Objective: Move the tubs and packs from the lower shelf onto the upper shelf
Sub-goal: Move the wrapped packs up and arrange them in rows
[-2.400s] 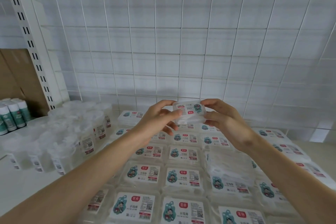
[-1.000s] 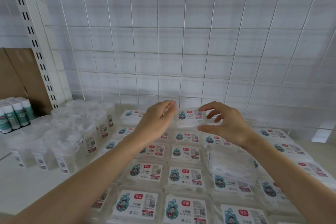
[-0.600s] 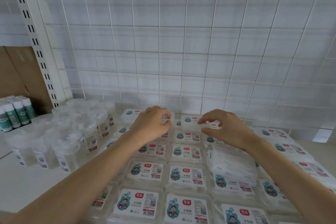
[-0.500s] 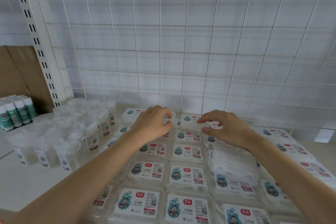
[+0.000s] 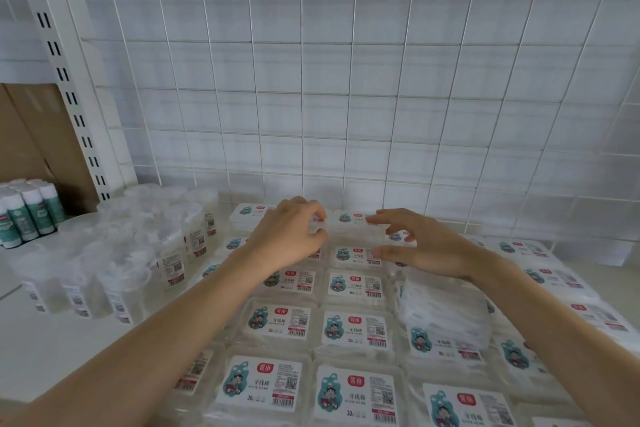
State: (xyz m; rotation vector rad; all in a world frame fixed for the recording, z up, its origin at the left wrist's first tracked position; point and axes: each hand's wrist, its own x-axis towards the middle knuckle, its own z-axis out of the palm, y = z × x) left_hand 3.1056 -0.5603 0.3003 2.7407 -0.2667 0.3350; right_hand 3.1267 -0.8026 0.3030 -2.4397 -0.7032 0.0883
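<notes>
A clear flat pack [image 5: 355,222] with a teal and red label lies on top of the back row of like packs [image 5: 353,328], close to the wire grid. My left hand [image 5: 289,237] is at its left end, with curled fingers and thumb pinching that edge. On the other side is my right hand [image 5: 420,248], its fingers straight and spread. The index finger lies along the pack's top and the thumb is stretched out in front of it. Clear round tubs [image 5: 114,260] stand in a group to the left on the same white shelf [image 5: 52,350].
A white wire grid [image 5: 346,97] backs the shelf. A slotted white upright [image 5: 59,59] rises at the left, with brown cardboard [image 5: 31,139] and green-and-white tubes [image 5: 27,211] beside it. A loose stack of packs [image 5: 446,312] sits higher than the others under my right forearm.
The pack that both hands held up has come down onto the back row. My right hand's fingers have let go and spread, while the left stays curled at the pack's end.
</notes>
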